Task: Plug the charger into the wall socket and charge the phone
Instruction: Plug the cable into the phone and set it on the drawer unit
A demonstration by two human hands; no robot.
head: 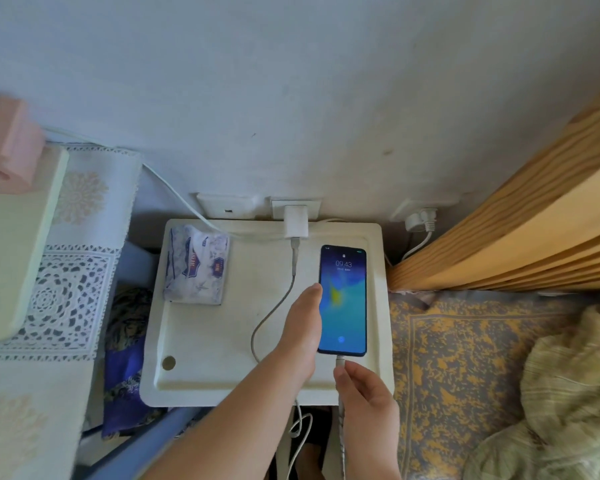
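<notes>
The phone (343, 301) lies face up on the right half of a small white counter (201, 344), its screen lit with a blue wallpaper and the time 09:43. Beyond the phone's top edge, at the counter's far rim, the white charger (295, 222) sits plugged into the wall socket (296, 206). From the charger's underside the cable (274, 306) runs down the counter just left of the phone, curves in a loop under the left forearm and drops off the near rim, where more white cord hangs in coils. The left hand (300, 336) rests along the phone's left edge, thumb tip touching the side of the case about halfway up; its grip on the phone is light, and whether the fingers wrap beneath cannot be told. The right hand (364, 389) is just below the phone's bottom edge, its grip narrow, thumb and forefinger pinched on the cable plug (340, 361), which meets the phone's port. Left of the phone, past the cable, a soft tissue pack (196, 266) with a purple print lies at the counter's far left corner. Right of the phone, off the counter, is a bed (465, 368) with a grey and yellow patterned cover, and a wooden headboard (534, 220) rises beside it. A second socket (421, 216) with a round white plug sits on the wall, right of the charger.
</notes>
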